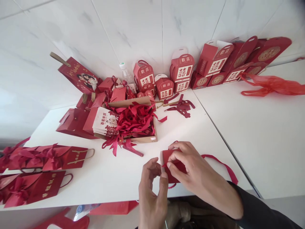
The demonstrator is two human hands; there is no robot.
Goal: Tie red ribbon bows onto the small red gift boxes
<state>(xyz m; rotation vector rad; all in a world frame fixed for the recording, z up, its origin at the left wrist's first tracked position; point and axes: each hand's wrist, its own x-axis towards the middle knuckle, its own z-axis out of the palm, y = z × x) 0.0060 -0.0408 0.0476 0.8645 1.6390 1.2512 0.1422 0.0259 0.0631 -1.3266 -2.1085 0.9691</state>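
Note:
A small red gift box [170,176] lies near the table's front edge, below both hands. My right hand [188,163] reaches over it, thumb and index finger pinching a red ribbon [232,175] near the box's left side. The ribbon's tail trails out to the right behind my wrist. Beside the box's left edge is my left hand [153,187], its fingers curved but apart, with the thumb at the box's edge. Much of the box is hidden under my right hand, and a red cord shows at its lower side.
A cardboard box [143,139] holds tangled red ribbons and printed cards. Decorated red boxes [182,73] line the wall, with loose ribbon pieces [182,106] before them. Bow-tied gift bags [53,157] stand left. A red plastic bag [269,85] lies right, past the table seam.

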